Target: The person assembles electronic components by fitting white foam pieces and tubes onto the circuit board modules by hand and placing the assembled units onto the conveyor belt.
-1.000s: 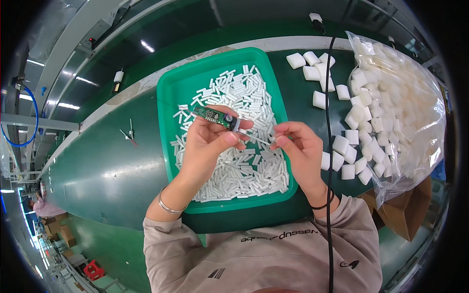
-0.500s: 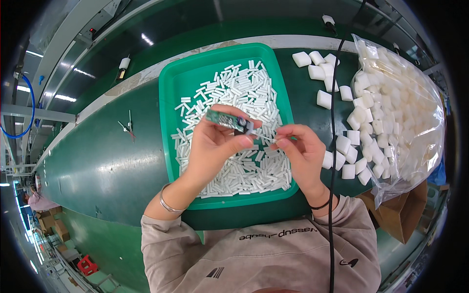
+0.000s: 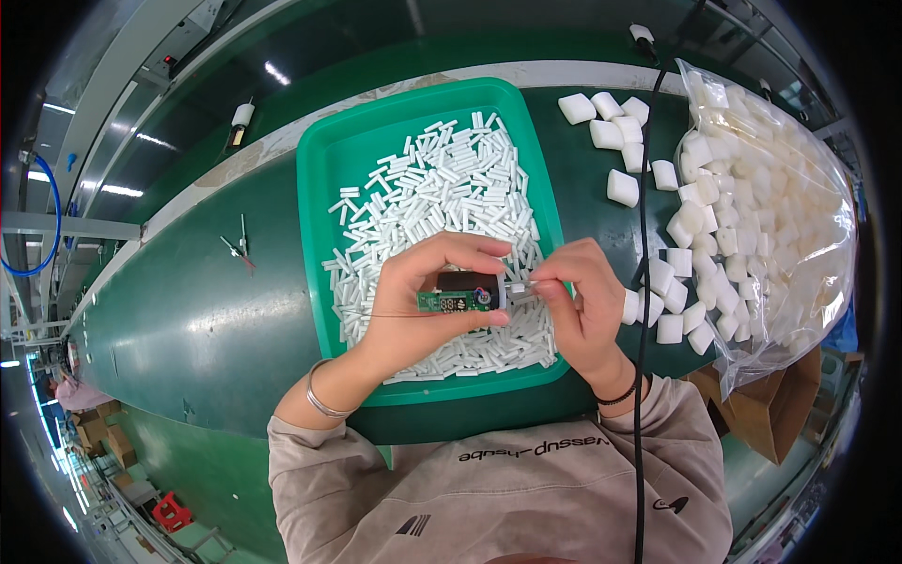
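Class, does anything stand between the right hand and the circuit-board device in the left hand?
Only a small pale piece, pinched by the right hand at the right end of the device; nothing else visible intervenes.

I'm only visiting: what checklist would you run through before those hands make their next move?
1. Device with green board held: ok, in the left hand.
2. Pale piece at the device's end pinched: ok, by the right hand.
3. Exact fit between piece and device: cannot tell, too small.
4. White sticks inside the green tray: ok.
5. White plugs all bagged: not ok, several lie outside the clear bag.
6. Black cable clear of the right wrist: cannot tell, depth unclear.
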Motion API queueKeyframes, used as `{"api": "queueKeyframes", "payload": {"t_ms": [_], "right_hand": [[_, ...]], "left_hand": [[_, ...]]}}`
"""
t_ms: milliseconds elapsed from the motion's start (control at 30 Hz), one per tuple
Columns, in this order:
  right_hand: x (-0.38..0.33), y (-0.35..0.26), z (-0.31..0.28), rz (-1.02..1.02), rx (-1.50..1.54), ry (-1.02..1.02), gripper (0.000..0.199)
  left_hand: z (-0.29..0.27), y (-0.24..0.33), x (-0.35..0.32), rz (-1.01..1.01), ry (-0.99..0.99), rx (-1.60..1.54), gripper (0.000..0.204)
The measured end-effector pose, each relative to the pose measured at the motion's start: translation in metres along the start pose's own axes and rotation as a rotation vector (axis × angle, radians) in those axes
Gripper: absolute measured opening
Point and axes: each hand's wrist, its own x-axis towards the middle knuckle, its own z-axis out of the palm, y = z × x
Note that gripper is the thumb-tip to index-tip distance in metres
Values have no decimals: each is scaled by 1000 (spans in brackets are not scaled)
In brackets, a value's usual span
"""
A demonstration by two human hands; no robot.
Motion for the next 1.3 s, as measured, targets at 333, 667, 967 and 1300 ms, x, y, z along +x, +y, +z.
{"api": "queueKeyframes", "payload": {"t_ms": [333, 667, 967, 1300], "right_hand": [[6, -3, -6, -249, -131, -37, 19], [18, 8, -17, -742, -571, -213, 16], [45, 44, -55, -31, -1080, -145, 29], [34, 23, -30, 188, -464, -223, 22]], "left_hand": [[-5, -11, -2, -68, 59, 108, 33], [-8, -10, 4, -354, 33, -117, 25], [-13, -6, 7, -210, 165, -148, 26], [-15, -14, 1, -111, 147, -274, 27]]}}
